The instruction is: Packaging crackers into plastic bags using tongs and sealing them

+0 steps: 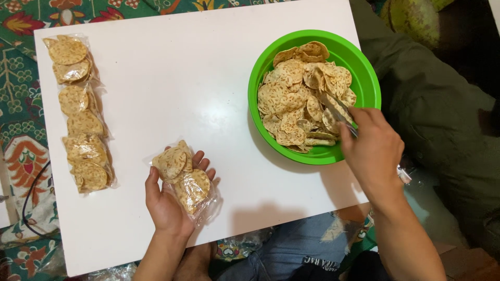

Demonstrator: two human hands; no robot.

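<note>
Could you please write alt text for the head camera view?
The left hand holds a clear bag of round crackers over a white table, while the right hand reaches metal tongs into a green bowl of crackers. Three filled bags lie at left.

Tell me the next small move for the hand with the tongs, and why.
Probably close the tongs on one cracker in the green bowl and lift it toward the bag. The right hand has the tongs' tips down among the crackers, apparently gripping none yet, while the left hand holds the partly filled clear bag over the white table.
</note>
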